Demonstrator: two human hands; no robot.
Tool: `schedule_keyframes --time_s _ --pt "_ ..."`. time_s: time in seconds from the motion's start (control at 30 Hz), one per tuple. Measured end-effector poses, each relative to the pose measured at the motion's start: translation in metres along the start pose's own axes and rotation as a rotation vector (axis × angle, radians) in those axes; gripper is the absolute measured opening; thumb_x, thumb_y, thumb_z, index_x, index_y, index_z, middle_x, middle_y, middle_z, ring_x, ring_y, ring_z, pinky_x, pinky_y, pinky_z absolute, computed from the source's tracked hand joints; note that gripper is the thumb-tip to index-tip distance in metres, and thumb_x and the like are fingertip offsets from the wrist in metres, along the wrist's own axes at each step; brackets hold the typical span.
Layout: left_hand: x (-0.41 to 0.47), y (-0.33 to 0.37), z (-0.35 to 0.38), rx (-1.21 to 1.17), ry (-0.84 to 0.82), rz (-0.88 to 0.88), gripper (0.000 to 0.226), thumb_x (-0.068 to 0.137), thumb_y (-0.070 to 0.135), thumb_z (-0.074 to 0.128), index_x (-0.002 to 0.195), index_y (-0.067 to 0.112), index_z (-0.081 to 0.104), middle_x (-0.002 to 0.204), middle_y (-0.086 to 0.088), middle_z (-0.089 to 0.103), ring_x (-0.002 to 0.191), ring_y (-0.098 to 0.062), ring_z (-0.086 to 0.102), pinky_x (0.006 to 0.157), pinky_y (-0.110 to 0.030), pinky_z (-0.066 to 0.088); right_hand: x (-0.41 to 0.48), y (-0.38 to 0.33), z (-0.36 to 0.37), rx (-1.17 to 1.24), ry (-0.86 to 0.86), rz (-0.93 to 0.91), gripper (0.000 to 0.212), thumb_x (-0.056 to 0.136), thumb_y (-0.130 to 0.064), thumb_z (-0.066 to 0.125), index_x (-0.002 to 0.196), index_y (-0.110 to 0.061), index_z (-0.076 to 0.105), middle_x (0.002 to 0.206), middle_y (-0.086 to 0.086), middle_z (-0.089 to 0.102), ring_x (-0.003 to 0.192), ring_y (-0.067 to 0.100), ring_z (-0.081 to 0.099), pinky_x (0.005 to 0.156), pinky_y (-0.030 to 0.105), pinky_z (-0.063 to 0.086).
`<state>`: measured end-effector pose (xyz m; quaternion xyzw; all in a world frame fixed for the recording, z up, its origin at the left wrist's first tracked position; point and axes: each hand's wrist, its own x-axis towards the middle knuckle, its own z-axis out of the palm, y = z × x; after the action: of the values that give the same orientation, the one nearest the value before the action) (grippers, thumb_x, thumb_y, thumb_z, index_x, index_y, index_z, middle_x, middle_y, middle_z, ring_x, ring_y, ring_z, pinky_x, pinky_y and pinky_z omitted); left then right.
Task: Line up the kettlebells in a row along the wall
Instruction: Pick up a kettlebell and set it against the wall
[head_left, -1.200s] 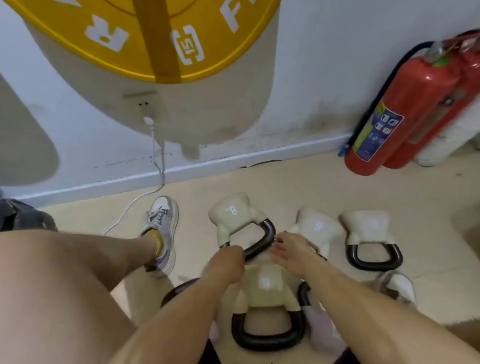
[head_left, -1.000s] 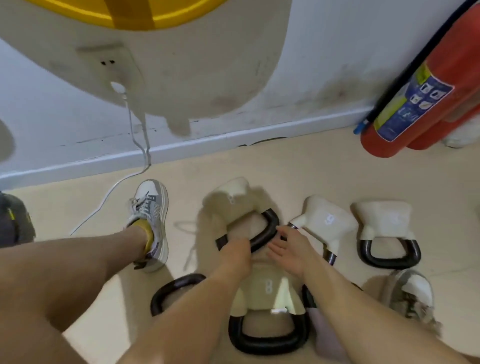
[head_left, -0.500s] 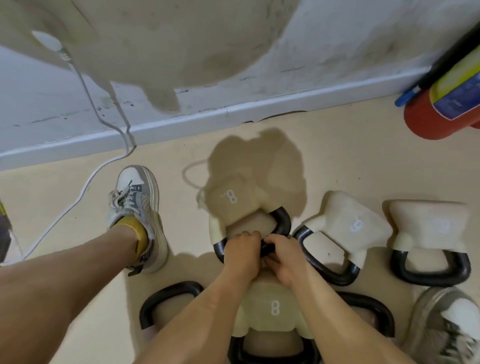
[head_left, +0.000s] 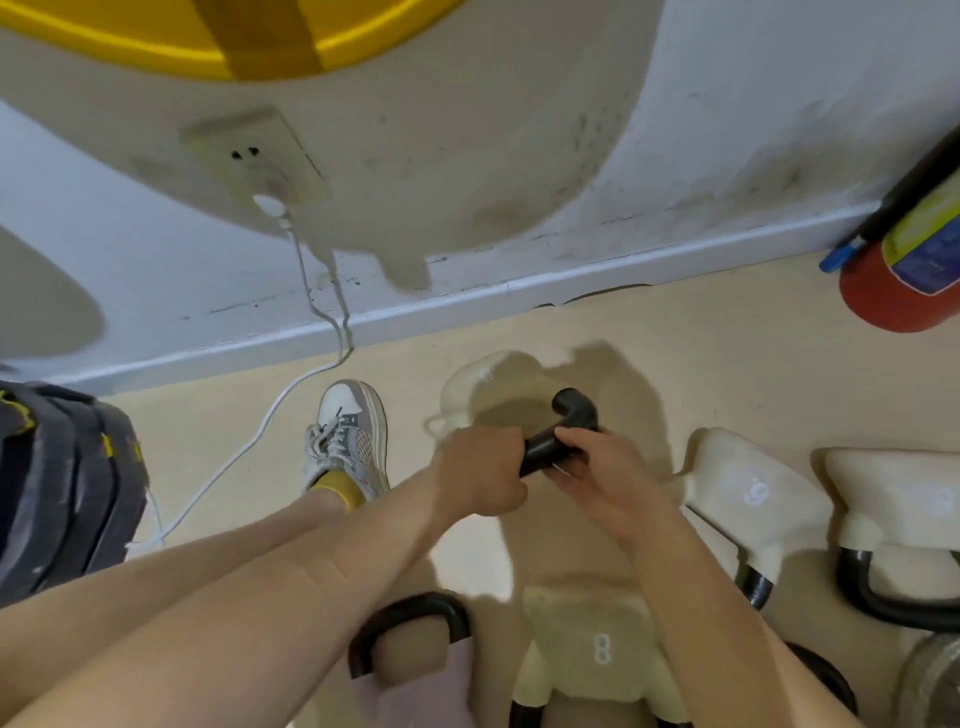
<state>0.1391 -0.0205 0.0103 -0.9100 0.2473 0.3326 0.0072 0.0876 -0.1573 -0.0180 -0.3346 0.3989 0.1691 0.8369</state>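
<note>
Both my hands grip the black handle of a cream kettlebell (head_left: 488, 384), whose body tips away toward the wall. My left hand (head_left: 480, 475) holds the handle's left part and my right hand (head_left: 597, 467) its right part. Another cream kettlebell marked 8 (head_left: 597, 644) lies on the floor below my hands. To the right lie a cream kettlebell marked 6 (head_left: 753, 493) and one more cream kettlebell (head_left: 898, 504). A pinkish kettlebell (head_left: 415, 670) with a black handle sits at the bottom, partly hidden by my left arm.
The white wall's skirting board (head_left: 519, 291) runs across the view. A white cable (head_left: 311, 312) hangs from a wall socket (head_left: 249, 156) to the floor. My left shoe (head_left: 348, 436) stands beside the kettlebell. A red fire extinguisher (head_left: 904, 260) is right, dark weight plates (head_left: 62, 483) left.
Both hands have closed on the 8 kettlebell's handle and raised it, tipping its body toward the wall. The view has tilted up, showing the socket again.
</note>
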Motion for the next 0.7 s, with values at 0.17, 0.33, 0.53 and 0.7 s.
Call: schedule_keyframes --time_s 0.17,0.33,0.53,0.7 --pt "-0.017 -0.013 -0.022 -0.155 0.003 0.013 0.041 0.080 0.017 0.053 0.120 0.016 0.045 0.102 -0.005 0.064 0.088 -0.026 0.062 0.076 -0.040 0.052 -0.004 -0.013 0.026 -0.023 -0.076 -0.119 0.047 0.090 0.003 0.051 0.135 -0.008 0.044 0.114 0.016 0.060 0.104 0.029 0.061 0.077 0.034 0.053" --pt "-0.020 -0.029 -0.036 -0.124 0.083 0.011 0.063 0.080 0.008 0.051 0.139 0.020 0.033 0.113 -0.010 0.060 0.097 -0.033 0.062 0.077 -0.039 0.050 -0.004 -0.017 0.048 -0.139 -0.145 -0.220 0.068 0.089 0.014 0.044 0.142 -0.024 0.025 0.129 0.020 0.048 0.097 0.024 0.060 0.080 0.029 0.052" --pt "0.006 -0.053 -0.059 0.101 0.339 -0.149 0.056 0.092 0.009 0.045 0.145 0.014 0.024 0.102 -0.018 0.057 0.074 -0.034 0.056 0.064 -0.041 0.048 0.001 -0.038 0.092 -0.368 -0.281 -0.142 0.094 0.091 0.002 0.049 0.149 -0.035 -0.014 0.138 0.010 0.052 0.112 0.025 0.063 0.093 0.040 0.050" --pt "0.029 -0.060 -0.071 0.211 0.418 -0.270 0.031 0.089 0.008 0.051 0.119 0.003 0.044 0.095 -0.012 0.065 0.074 -0.027 0.053 0.063 -0.034 0.038 0.003 -0.044 0.122 -0.792 -0.260 -0.137 0.065 0.090 -0.003 0.046 0.144 -0.032 0.025 0.122 0.000 0.060 0.111 0.020 0.060 0.100 0.049 0.046"
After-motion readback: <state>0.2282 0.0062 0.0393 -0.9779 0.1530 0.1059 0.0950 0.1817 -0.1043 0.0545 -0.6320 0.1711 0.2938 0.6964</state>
